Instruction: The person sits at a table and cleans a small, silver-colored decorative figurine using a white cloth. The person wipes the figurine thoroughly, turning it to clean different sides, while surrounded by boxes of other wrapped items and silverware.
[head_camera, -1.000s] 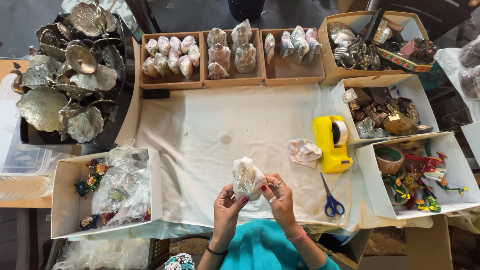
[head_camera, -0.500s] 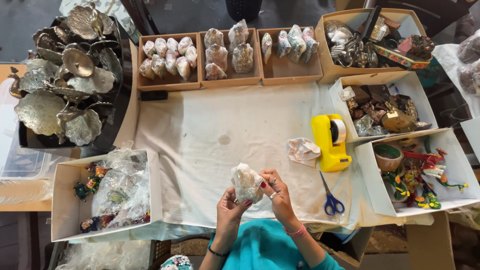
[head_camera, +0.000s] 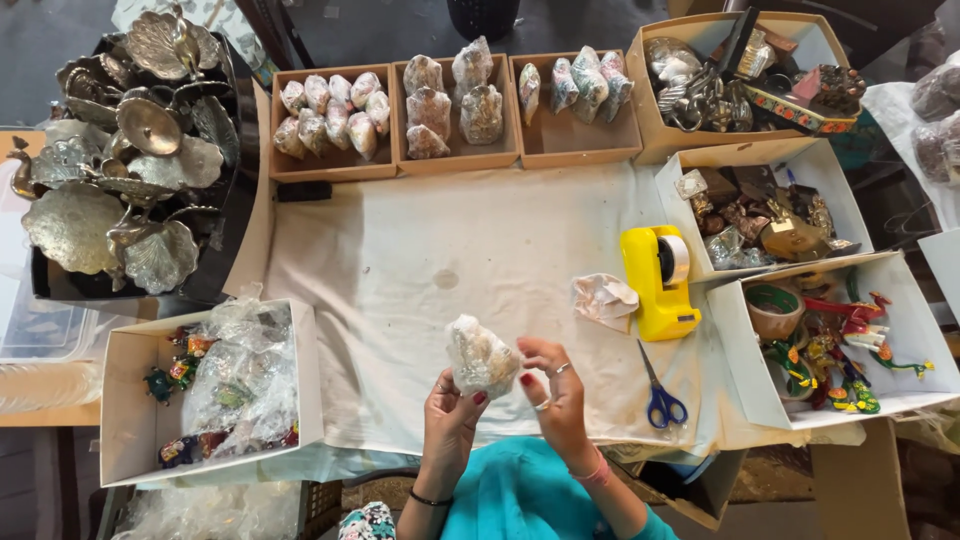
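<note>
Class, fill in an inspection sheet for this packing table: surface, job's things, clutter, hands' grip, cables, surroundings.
Surface: cream cloth, faintly stained.
Job's things: plastic-wrapped piece; yellow tape dispenser; blue scissors.
Clutter: crumpled wrap.
Grip: left hand holds the piece from below; right hand fingers touch its side.
Cables: nothing seen.
Surroundings: wooden trays of wrapped pieces, metal dishes, white boxes of painted figures.

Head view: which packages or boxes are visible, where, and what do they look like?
Wrapped bundle: clear plastic, lumpy, between left hand and right hand.
Three brown trays: top centre, wrapped pieces inside.
White box: lower left, plastic-bagged figurines.
White box: right, colourful figurines.
</note>
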